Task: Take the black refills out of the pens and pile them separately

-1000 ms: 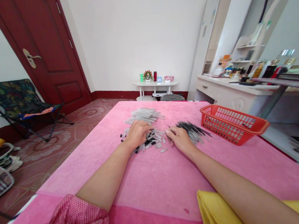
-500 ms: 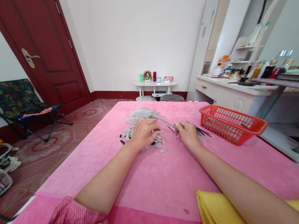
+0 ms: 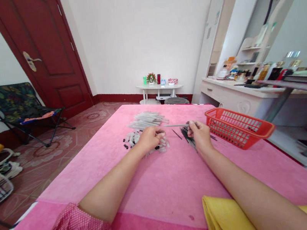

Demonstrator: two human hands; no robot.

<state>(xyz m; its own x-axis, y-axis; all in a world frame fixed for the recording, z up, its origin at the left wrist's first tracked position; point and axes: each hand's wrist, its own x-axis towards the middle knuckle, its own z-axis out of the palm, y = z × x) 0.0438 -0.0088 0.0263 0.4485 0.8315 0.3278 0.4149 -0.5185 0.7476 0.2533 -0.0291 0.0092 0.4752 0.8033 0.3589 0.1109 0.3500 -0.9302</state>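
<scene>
In the head view my right hand (image 3: 200,134) pinches one end of a slim, greyish translucent pen barrel (image 3: 176,125), which points left, nearly level. My left hand (image 3: 150,138) is closed with its fingers curled above a heap of small clear and black pen caps (image 3: 130,139); whatever its fingertips hold is hidden. Behind it lies a pile of similar translucent barrels (image 3: 145,120). Thin black pen refills (image 3: 186,135) lie beside and partly under my right hand, and a single loose refill (image 3: 176,134) rests between the hands.
A red plastic basket (image 3: 239,128) stands to the right on the pink cloth (image 3: 166,194). Folded yellow fabric (image 3: 225,220) lies near my right forearm. Beyond are a small white table (image 3: 159,86), a folding chair (image 3: 18,105) and a dresser (image 3: 232,94).
My right hand has moved right and slightly up, drawing the barrel away from the pile and turning it nearly level. More black refills show. My left hand's fingers have curled in more.
</scene>
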